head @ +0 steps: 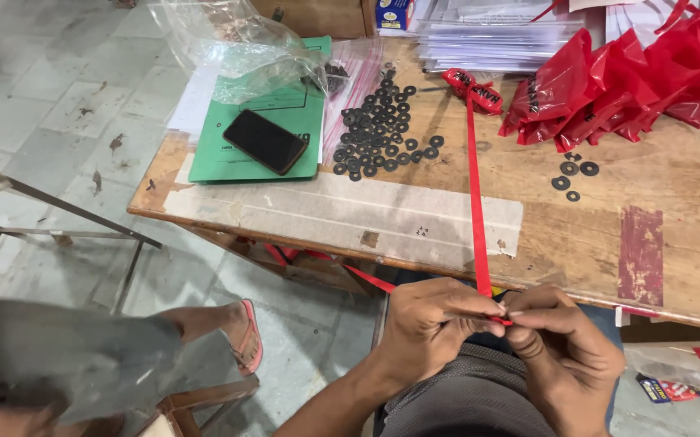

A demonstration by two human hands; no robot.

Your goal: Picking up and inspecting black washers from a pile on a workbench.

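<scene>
A long red ribbon (pixel 475 186) runs from the far side of the wooden table (pixel 674 235) down over its near edge into my lap. My left hand (pixel 431 324) and my right hand (pixel 564 348) meet just below the table edge, both pinching the ribbon's near end between fingertips. A heap of black flat washers (pixel 382 129) lies on the table beyond, left of the ribbon. Three or so loose washers (pixel 572 174) lie to its right.
A black phone (pixel 265 142) rests on a green folder (pixel 245 166). Clear plastic bags (pixel 237 40) sit behind it, a pile of red ribbon material (pixel 625 73) at the back right, stacked papers (pixel 487 32) behind. Another person's leg and sandalled foot (pixel 241 332) are at lower left.
</scene>
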